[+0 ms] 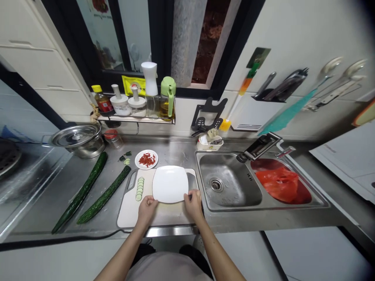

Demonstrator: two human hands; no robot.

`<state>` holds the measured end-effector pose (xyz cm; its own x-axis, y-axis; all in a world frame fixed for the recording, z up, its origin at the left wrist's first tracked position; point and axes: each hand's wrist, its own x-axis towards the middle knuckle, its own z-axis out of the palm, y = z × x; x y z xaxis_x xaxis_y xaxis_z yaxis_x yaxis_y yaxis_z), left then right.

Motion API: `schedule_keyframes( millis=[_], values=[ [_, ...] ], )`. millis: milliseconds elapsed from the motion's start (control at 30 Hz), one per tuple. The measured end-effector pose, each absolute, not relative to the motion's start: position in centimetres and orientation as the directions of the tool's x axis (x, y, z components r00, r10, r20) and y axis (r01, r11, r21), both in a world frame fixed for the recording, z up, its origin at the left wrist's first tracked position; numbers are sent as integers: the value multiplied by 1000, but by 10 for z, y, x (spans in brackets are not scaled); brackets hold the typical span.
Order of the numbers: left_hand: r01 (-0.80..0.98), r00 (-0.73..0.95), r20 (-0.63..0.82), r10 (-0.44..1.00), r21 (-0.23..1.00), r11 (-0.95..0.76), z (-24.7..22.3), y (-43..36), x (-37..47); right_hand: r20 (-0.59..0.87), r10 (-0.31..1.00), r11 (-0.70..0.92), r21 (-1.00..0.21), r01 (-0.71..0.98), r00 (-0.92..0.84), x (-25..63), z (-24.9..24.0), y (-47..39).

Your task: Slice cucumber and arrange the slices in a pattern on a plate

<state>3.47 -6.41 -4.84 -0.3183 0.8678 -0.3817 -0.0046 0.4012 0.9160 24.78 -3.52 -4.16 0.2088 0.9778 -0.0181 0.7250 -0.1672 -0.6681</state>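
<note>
A white square plate (170, 183) with rounded corners is held at its two near corners. My left hand (148, 207) pinches the near left corner, and my right hand (193, 203) grips the near right one. Beneath the plate is a pale cutting board (129, 212), and a broad metal blade (192, 182) partly shows to the plate's right. A row of cucumber slices (140, 189) lies on the board's left side. Just behind the board, a small white dish (146, 159) holds chopped red pieces.
Two long cucumbers (104, 195) lie left of the board, with cucumber ends (125, 157) behind them. A lidded steel pot (80, 142) stands at the back left. Seasoning bottles fill a shelf (137, 119). At right, a double sink (231, 183) holds a red plastic bag (279, 183).
</note>
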Motion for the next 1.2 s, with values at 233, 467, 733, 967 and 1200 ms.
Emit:
schedule_keyframes(
  millis=[233,467,733,967,1200],
  values=[
    [-23,-354,-409,841,903,429,-52,-94,23,-102,980,-196,-662,724,172,229,-45,-59],
    [33,-382,-411,828,889,456,-56,-100,12,-158,977,-208,-517,830,147,217,-28,-64],
    [71,-388,-413,824,878,473,-59,-99,10,-287,945,-247,-322,914,155,210,-11,-64],
    [263,-387,-375,843,831,490,-47,-99,-11,-288,948,-217,-286,933,132,209,-5,-62],
    [543,-524,-166,835,690,478,-31,-96,-31,-82,989,-146,-424,894,123,221,-8,-62]
  ],
)
